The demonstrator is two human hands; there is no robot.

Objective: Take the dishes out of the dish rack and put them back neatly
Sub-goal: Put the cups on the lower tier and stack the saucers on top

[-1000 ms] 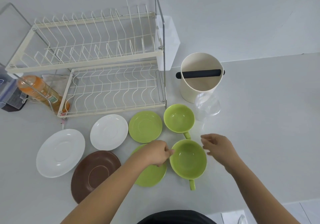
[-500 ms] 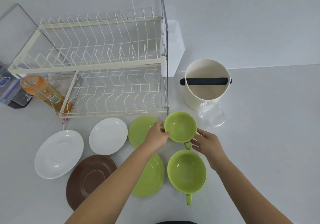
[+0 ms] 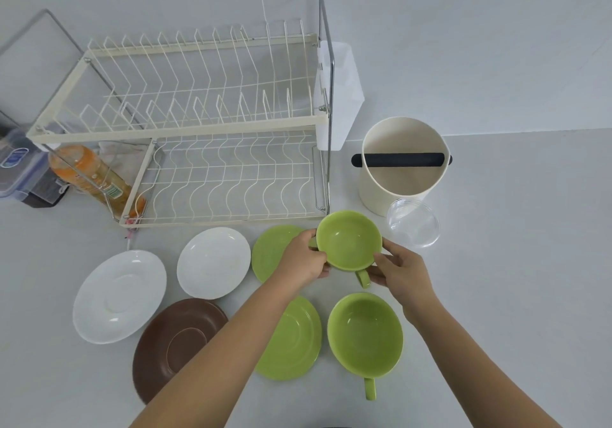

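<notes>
Both hands hold the far green cup (image 3: pixel 347 240), slightly raised above the table: my left hand (image 3: pixel 303 258) grips its left side, my right hand (image 3: pixel 400 272) its right side by the handle. A second green cup (image 3: pixel 366 335) stands nearer me. Two green saucers (image 3: pixel 270 255) (image 3: pixel 293 341), two white saucers (image 3: pixel 213 263) (image 3: pixel 119 297) and a brown saucer (image 3: pixel 175 341) lie on the table. The cream two-tier dish rack (image 3: pixel 205 129) behind them holds no dishes.
A cream round container with a black bar (image 3: pixel 402 176) stands right of the rack, a clear plastic cup (image 3: pixel 414 227) lying before it. A white cutlery holder (image 3: pixel 341 96) hangs on the rack's right end. An orange bottle (image 3: pixel 89 176) and plastic box (image 3: pixel 20 169) sit left.
Both hands left the near green cup, moved away from me to the far green cup and closed on its two sides; it is now tilted and lifted a little.
</notes>
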